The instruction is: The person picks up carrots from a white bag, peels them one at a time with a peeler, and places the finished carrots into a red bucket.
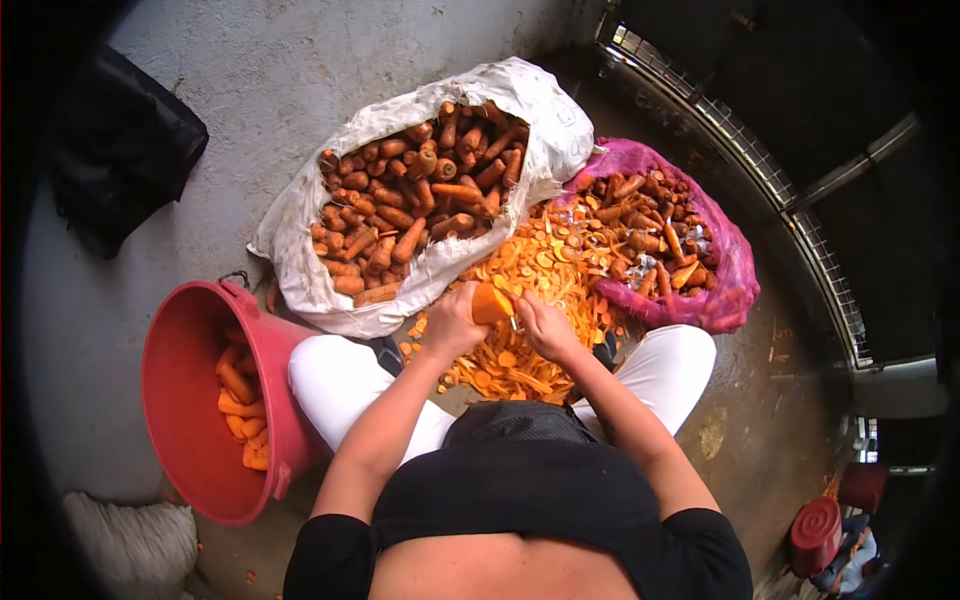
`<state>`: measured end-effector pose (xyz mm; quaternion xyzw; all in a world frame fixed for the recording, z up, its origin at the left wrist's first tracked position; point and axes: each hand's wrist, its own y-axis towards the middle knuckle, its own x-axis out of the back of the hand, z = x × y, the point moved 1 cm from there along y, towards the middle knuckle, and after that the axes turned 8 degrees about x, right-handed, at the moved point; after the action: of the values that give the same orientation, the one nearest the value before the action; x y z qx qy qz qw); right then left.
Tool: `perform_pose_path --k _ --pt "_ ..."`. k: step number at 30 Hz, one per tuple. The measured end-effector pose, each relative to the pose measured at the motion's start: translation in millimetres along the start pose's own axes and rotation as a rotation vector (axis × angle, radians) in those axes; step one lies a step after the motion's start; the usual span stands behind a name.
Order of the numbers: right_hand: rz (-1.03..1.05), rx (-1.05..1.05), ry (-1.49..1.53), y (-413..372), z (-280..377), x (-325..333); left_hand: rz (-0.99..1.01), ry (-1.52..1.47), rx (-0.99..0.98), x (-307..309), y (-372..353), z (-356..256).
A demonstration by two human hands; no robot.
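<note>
My left hand [455, 323] is wrapped round a peeled orange carrot [490, 304], held over the pile of shavings. Closed beside the carrot's right end, my right hand [548, 328] grips a small metal-bladed tool [516, 322], largely hidden by the fingers. Below both hands, orange peelings [520, 355] and round slices cover the floor between my knees. Beyond them lies a white woven sack [350, 125], its open side full of unpeeled carrots [400, 200]. To my left, a red bucket [180, 400] leans with its mouth showing, and peeled carrots [245, 425] lie inside.
A pink mesh sack [735, 270] with carrots and scraps stands at the right. A rough wall [280, 50] rises behind. Dark cloth [125, 150] hangs at upper left, and a pale sack [135, 540] lies at lower left. Another person [855, 560] is near red buckets [815, 530] at far right.
</note>
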<state>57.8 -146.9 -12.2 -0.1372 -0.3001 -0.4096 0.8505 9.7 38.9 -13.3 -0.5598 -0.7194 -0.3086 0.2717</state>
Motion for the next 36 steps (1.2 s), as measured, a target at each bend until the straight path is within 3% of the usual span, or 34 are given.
perform_pose_path --k 2,3,5,7,11,15,19,26,28,30,31,32,34,36 --pt "0.044 -0.162 -0.086 8.0 -66.0 -19.8 -0.049 -0.104 -0.066 -1.1 -9.1 -17.5" --pt "-0.084 -0.215 -0.076 -2.2 -113.9 -28.1 -0.078 -0.146 -0.122 3.8 -4.5 -22.8" --pt "-0.214 -0.304 -0.024 -15.8 -157.5 -35.2 -0.048 -0.196 0.047 7.6 -5.0 -16.2" --pt "-0.252 -0.379 0.045 -18.8 -160.2 -29.3 -0.049 -0.273 0.150 4.8 -5.2 -7.6" --pt "-0.166 -0.684 0.398 -35.9 -159.4 -23.3 -0.121 -0.617 0.133 1.4 3.6 3.0" --pt "-0.128 -0.768 0.697 -36.7 -132.5 -25.7 0.316 -1.516 0.719 -0.7 6.3 20.7" --pt "-0.099 -0.731 0.628 -34.1 -122.6 -29.3 0.285 -1.876 0.705 14.3 -1.3 13.1" --pt "-0.048 -0.683 0.516 -29.8 -124.0 -38.1 0.042 -1.838 0.477 59.9 1.3 15.2" --pt "-0.041 -0.685 0.555 -27.3 -126.7 -40.9 -0.090 -1.805 0.392 95.9 -0.6 14.2" --pt "-0.041 -0.657 0.515 -30.7 -130.4 -42.9 -0.370 -1.656 0.256 142.7 -8.1 28.2" --pt "-0.024 -0.678 0.533 -33.3 -124.6 -40.6 -0.500 -1.491 0.228 178.4 -21.1 21.0" --pt "-0.020 -0.688 0.518 -34.4 -125.0 -40.0 -0.729 -1.218 0.101 212.8 -29.5 16.4" --pt "-0.011 -0.706 0.493 -37.2 -127.9 -42.1 -1.174 -0.817 0.086 260.1 -48.8 8.8" --pt "0.000 -0.701 0.439 -39.6 -139.4 -43.1 -1.293 -0.322 0.109 298.1 -68.1 28.2"
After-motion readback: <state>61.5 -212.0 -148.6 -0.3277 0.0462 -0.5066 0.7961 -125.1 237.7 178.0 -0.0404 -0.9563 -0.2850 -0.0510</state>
